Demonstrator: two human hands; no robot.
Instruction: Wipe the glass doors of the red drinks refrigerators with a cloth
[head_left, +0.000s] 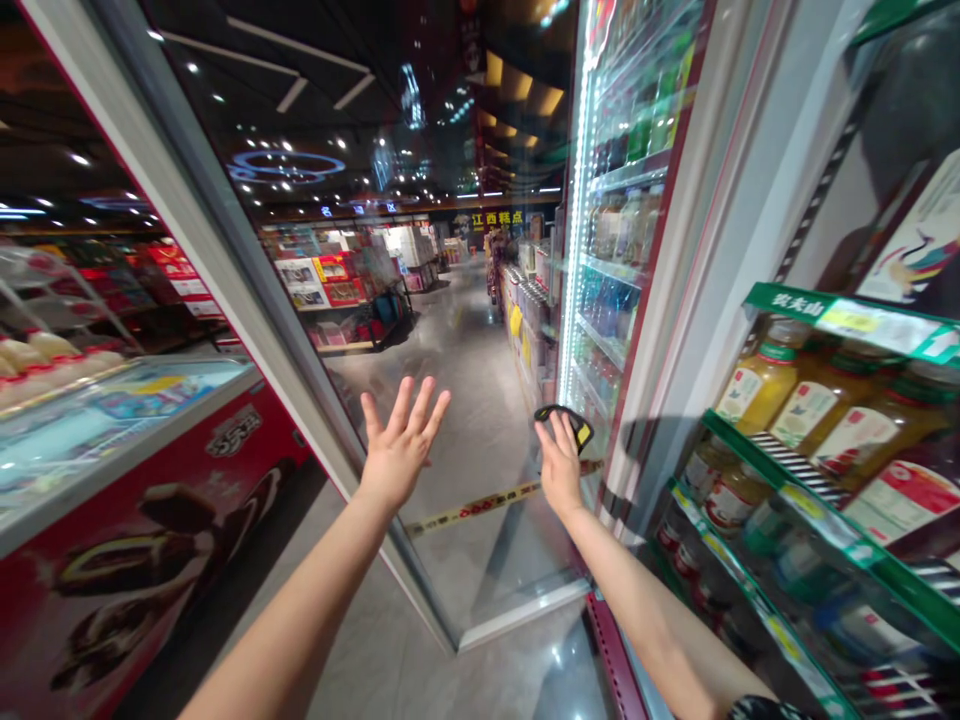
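Observation:
My left hand (405, 448) is raised in front of the clear glass door (480, 400) with its fingers spread, and it holds nothing. Whether its palm touches the glass, I cannot tell. To the right, my right hand (561, 468) has its fingers over a flat black and yellow piece (583, 432), which looks like a folded cloth held against the glass. The fingers partly hide it. A printed strip (476, 507) crosses the glass just below both hands. The door stands swung out from a lit drinks cooler, inside a pale metal frame (322, 420).
Cooler shelves with green-edged rails (847, 510) hold several juice bottles (787, 400) close on my right. A red chest freezer (172, 520) stands on the left. Through the glass, a shop aisle (442, 325) runs between display stands, and lit bottle shelves (619, 215) show at right.

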